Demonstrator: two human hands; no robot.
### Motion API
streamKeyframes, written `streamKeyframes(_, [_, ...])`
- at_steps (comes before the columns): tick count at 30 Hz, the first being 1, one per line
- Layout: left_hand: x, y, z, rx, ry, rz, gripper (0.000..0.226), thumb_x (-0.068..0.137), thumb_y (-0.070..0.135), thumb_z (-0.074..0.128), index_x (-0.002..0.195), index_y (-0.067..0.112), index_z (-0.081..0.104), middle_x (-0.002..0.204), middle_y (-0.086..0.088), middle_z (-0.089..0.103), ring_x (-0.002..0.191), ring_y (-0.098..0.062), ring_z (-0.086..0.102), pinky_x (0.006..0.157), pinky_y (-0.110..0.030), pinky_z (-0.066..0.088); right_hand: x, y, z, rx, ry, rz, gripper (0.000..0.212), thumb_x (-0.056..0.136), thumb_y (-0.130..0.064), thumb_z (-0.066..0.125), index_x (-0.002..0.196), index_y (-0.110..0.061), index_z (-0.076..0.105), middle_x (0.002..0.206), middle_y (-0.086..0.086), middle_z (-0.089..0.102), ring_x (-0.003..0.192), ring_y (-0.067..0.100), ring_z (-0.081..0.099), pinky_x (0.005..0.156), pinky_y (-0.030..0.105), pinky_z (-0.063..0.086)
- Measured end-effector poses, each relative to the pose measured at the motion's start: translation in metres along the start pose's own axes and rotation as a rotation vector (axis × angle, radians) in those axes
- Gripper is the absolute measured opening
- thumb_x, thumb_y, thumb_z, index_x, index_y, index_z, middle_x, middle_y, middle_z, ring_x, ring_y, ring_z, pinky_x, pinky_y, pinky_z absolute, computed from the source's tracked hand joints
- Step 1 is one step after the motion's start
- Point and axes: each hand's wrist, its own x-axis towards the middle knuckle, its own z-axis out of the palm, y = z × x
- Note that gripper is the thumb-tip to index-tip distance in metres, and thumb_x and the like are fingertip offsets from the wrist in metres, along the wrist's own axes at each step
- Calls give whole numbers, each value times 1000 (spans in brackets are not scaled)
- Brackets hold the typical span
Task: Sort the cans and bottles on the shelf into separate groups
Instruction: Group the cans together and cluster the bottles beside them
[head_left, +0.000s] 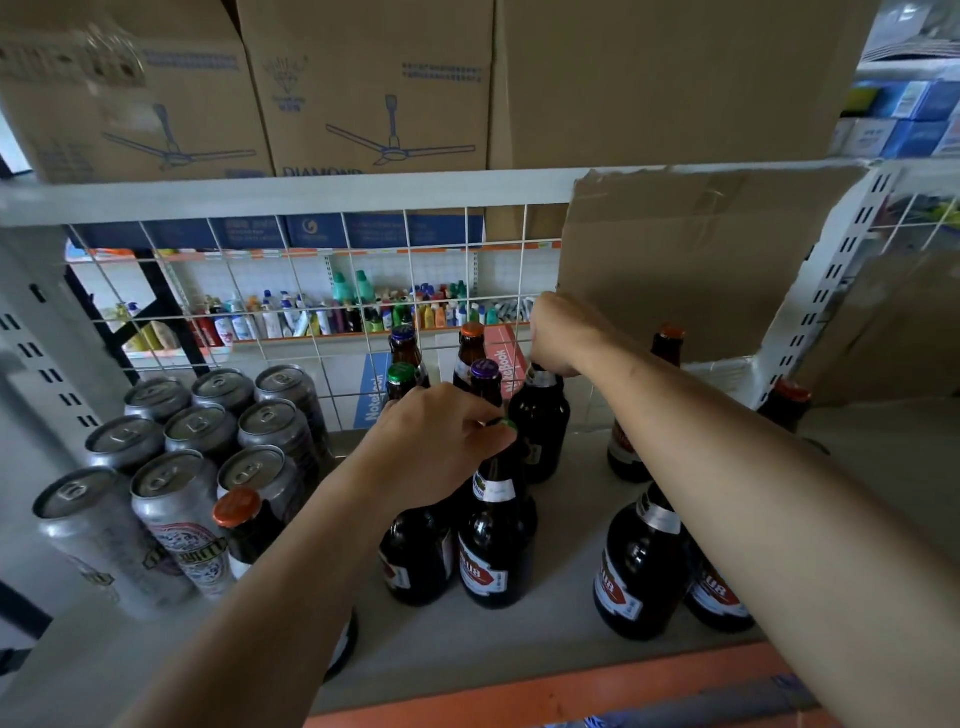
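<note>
Two bare forearms reach in over the orange front edge of the shelf (545, 618). The left hand (436, 447) pinches the top of a green-capped bottle (493, 551) near the middle, and a brown bottle (415, 556) stands upright just beside it at 9 o'clock. The right hand (558, 335) is closed over the top of a dark bottle (540, 431) standing just behind, at 12 o'clock. Silver cans (208, 441) stand packed together at 9 o'clock on the shelf, with an orange-capped bottle (244, 525) at their front corner. Further bottles (639, 566) stand at 3 o'clock, apart from the middle cluster. A wire grid (311, 291) backs the shelf, and cardboard boxes (363, 93) sit above.
</note>
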Motion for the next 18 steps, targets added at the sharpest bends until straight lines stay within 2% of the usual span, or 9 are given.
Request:
streamKeyframes(2, [0, 1, 0, -3, -5, -6, 21, 91, 41, 55, 104, 32, 70, 95, 11, 73, 94, -10, 65, 91, -40, 48, 1, -2, 2, 14, 15, -8, 25, 85, 6, 56, 67, -9, 47, 66, 6, 45, 57, 21, 45, 43, 27, 29])
streamKeyframes(5, [-1, 1, 0, -8, 1, -8, 23, 91, 40, 55, 107, 31, 70, 100, 11, 73, 99, -13, 65, 94, -41, 47, 3, -5, 3, 34, 38, -10, 11, 87, 4, 58, 87, -7, 58, 85, 10, 55, 74, 25, 52, 58, 29, 38])
streamKeyframes(7, [-1, 0, 1, -10, 9, 0, 23, 91, 40, 56, 106, 32, 70, 99, 11, 73, 99, -12, 65, 94, -41, 48, 6, -6, 5, 41, 40, -8, 17, 87, 5, 58, 101, -4, 61, 98, 14, 61, 83, 28, 58, 65, 28, 40])
streamKeyframes(9, [-1, 0, 1, -15, 9, 0, 22, 90, 41, 56, 104, 32, 70, 97, 11, 74, 97, -11, 66, 92, -40, 48, 8, -7, 8, 42, 40, -8, 21, 87, 6, 56, 106, -2, 61, 109, 16, 63, 96, 31, 62, 68, 28, 40])
streamKeyframes(11, [0, -2, 1, -14, 5, 1, 21, 90, 41, 56, 103, 32, 70, 94, 10, 74, 94, -11, 66, 90, -40, 49, 13, -6, 11, 41, 46, -2, 24, 86, 7, 55, 108, -1, 61, 114, 17, 63, 102, 33, 63, 69, 28, 40])
streamKeyframes(13, [0, -3, 1, -18, 2, -2, 21, 90, 42, 56, 102, 32, 70, 96, 10, 74, 96, -12, 66, 90, -41, 49, 17, -5, 11, 32, 25, 7, 19, 85, 7, 56, 101, -2, 61, 108, 17, 63, 97, 34, 62, 66, 28, 41])
streamKeyframes(14, [1, -3, 1, -20, 5, -4, 22, 89, 43, 56, 103, 32, 70, 97, 10, 73, 97, -13, 65, 91, -41, 49, 18, -4, 11, 19, 15, 5, 12, 84, 7, 57, 88, -5, 59, 96, 16, 60, 88, 33, 60, 60, 28, 40])
streamKeyframes(16, [1, -3, 2, -22, 13, -7, 23, 89, 44, 56, 104, 32, 69, 98, 10, 73, 98, -14, 65, 91, -41, 48, 19, -3, 11, 26, -19, 16, 35, 81, 8, 57, 62, -13, 38, 69, 9, 43, 65, 27, 45, 46, 27, 30])
streamKeyframes(18, [0, -2, 2, -19, 16, -7, 24, 89, 43, 56, 104, 31, 70, 96, 9, 74, 96, -12, 66, 90, -40, 49, 19, -3, 11, 31, -61, 8, 43, 80, 9, 57, 60, -15, 28, 61, 5, 28, 59, 23, 33, 41, 29, 23])
